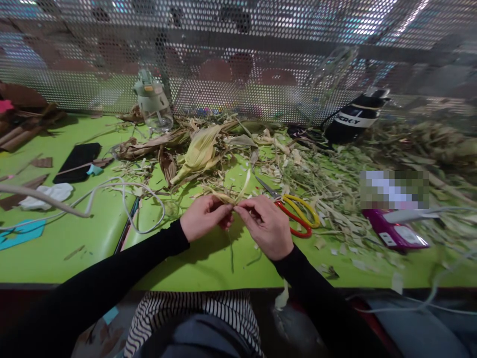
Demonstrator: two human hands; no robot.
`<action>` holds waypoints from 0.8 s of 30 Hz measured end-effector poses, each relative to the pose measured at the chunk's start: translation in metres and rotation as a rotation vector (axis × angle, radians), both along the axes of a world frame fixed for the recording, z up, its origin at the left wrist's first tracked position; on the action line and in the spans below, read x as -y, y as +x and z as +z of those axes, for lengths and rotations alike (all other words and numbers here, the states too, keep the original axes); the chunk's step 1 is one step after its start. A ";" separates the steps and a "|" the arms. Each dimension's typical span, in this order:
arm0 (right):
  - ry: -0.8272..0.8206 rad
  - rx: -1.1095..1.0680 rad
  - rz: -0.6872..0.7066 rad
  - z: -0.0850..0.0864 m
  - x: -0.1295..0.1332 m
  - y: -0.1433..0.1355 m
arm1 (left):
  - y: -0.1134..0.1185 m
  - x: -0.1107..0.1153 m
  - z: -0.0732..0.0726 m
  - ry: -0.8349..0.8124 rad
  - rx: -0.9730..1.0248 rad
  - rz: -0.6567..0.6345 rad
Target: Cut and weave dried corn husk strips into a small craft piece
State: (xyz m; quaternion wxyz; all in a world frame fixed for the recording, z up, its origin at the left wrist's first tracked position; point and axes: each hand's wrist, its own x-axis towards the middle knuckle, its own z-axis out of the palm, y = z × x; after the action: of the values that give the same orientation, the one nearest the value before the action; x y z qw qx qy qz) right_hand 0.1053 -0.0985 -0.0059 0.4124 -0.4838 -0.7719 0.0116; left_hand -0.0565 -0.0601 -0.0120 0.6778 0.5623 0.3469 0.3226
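Both hands meet over the front middle of the green table. My left hand (pixel 206 217) pinches a pale yellow husk strip (pixel 245 185) between thumb and fingers. Close against it, my right hand (pixel 265 223) pinches the same strip, whose free end sticks up between the hands. A thin greenish strand hangs below the fingertips. Scissors (pixel 298 214) with one yellow and one red handle lie just right of my right hand, blades pointing up-left. Behind my left hand rests a yellow corn husk bundle (pixel 201 149) on dried leaves.
Husk scraps (pixel 328 194) cover much of the green table (pixel 160 268). A clear bottle (pixel 153 102) and a black bottle (pixel 356 117) stand at the back by a perforated metal screen (pixel 223 89). A phone (pixel 79 161), a white cable (pixel 122 186) and a purple packet (pixel 395 231) lie around.
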 end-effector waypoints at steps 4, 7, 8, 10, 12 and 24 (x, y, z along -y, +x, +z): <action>-0.174 -0.132 -0.048 -0.004 -0.002 0.002 | 0.000 0.003 0.000 0.061 -0.044 0.036; -0.404 -0.365 0.013 -0.010 -0.006 0.007 | -0.001 0.005 0.003 0.045 -0.040 -0.017; -0.449 -0.423 0.051 -0.011 -0.007 0.008 | -0.001 0.005 0.005 0.021 -0.030 -0.036; -0.434 -0.459 0.095 -0.011 -0.007 0.009 | -0.001 0.005 0.007 -0.055 -0.011 -0.050; -0.284 -0.357 0.063 -0.009 -0.005 0.007 | 0.000 0.003 0.007 -0.146 -0.003 -0.036; 0.414 0.469 -0.007 -0.008 -0.001 0.006 | -0.005 -0.003 0.011 -0.283 0.040 -0.189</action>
State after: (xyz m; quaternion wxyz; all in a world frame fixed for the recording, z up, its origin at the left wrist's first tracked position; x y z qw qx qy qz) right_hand 0.1110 -0.0973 -0.0135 0.3129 -0.3817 -0.8303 -0.2589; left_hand -0.0619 -0.0568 -0.0013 0.7842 0.4847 0.3212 0.2165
